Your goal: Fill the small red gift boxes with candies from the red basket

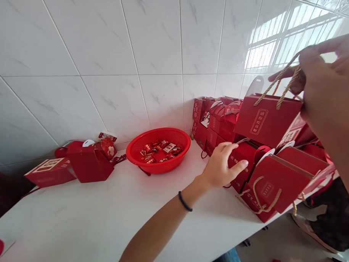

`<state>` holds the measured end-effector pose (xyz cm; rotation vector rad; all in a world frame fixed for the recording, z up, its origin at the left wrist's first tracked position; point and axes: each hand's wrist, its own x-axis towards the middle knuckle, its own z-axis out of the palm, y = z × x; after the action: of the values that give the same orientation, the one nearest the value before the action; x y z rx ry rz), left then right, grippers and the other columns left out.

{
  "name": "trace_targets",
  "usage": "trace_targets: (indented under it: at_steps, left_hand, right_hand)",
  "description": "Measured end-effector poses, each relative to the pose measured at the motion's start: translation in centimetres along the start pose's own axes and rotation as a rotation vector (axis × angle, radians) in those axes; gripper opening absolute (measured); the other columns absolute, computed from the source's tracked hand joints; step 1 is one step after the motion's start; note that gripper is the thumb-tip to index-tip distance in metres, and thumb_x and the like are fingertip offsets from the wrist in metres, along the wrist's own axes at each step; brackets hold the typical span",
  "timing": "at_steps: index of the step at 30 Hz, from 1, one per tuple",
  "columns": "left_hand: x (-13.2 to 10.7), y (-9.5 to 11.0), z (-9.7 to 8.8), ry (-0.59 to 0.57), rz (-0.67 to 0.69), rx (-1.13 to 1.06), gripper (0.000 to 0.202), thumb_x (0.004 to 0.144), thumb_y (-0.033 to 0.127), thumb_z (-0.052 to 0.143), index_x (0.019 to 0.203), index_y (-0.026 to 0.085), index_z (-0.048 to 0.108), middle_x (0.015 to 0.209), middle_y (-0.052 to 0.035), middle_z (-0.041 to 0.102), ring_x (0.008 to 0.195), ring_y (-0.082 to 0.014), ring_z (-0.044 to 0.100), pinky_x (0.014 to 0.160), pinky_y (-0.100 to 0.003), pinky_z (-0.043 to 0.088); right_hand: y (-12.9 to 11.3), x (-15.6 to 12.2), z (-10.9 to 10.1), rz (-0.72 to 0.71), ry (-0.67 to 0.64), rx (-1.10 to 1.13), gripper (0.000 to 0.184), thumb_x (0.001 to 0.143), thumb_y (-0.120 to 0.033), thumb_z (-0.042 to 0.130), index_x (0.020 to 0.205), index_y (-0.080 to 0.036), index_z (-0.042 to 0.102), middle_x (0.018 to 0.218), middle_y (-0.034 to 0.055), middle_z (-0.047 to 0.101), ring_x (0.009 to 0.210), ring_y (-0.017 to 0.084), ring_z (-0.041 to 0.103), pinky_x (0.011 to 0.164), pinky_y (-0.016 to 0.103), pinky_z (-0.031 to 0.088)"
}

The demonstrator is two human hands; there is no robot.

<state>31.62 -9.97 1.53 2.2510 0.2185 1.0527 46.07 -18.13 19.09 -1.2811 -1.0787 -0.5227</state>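
Note:
My right hand [333,79], at the upper right, has its fingers hooked around the twisted rope handles of a small red gift bag [248,119]. This bag hangs over a pile of similar bags and boxes, with light lettering on its face. My left hand [221,165], a dark band at its wrist, reaches to the near side of the pile. Its thumb and fingers are apart beside a red box [242,159], and whether they touch it I cannot tell. Closer to the table edge, another red gift bag [279,179] leans with its rope handle hanging down.
A red plastic basket [158,168] holding wrapped sweets stands mid-table against the tiled wall. Red boxes [89,164] sit at the left. Beyond the right table edge, a person's leg and shoe [312,233] show on the floor.

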Motion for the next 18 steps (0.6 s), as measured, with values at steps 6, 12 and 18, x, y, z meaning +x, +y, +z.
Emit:
trace_targets:
  at_steps: [6,12,18]
  left_hand:
    - [3.6,-0.6,3.9,0.097,0.04,0.106,0.046,0.087,0.033,0.067,0.129,0.018,0.054,0.127,-0.0154,0.064,0.12,-0.0308,0.06,0.104,-0.048,0.05]
    - [3.8,-1.1,4.9,0.136,-0.039,0.194,0.021,0.079,0.026,0.073,0.098,0.021,0.065,0.101,-0.0081,0.072,0.098,-0.0285,0.064,0.089,-0.044,0.053]
    - [2.9,-1.6,5.9,0.341,-0.1,0.068,0.018,0.073,0.022,0.079,0.08,0.021,0.062,0.09,-0.0046,0.069,0.092,-0.0242,0.061,0.084,-0.038,0.049]
  right_hand:
    - [2.1,0.7,1.0,0.282,-0.003,0.052,0.023,0.099,-0.016,0.049,0.12,-0.007,0.051,0.087,0.0138,0.075,0.041,-0.002,0.037,0.046,0.023,0.028]
    - [4.3,-0.2,1.9,0.355,-0.034,0.113,0.018,0.097,-0.016,0.054,0.113,-0.011,0.049,0.062,0.001,0.064,0.037,0.001,0.038,0.046,0.024,0.032]
    - [5.4,-1.8,2.2,0.332,-0.101,-0.068,0.013,0.096,-0.024,0.056,0.107,-0.016,0.054,0.045,-0.0106,0.04,0.036,0.005,0.035,0.045,0.024,0.025]
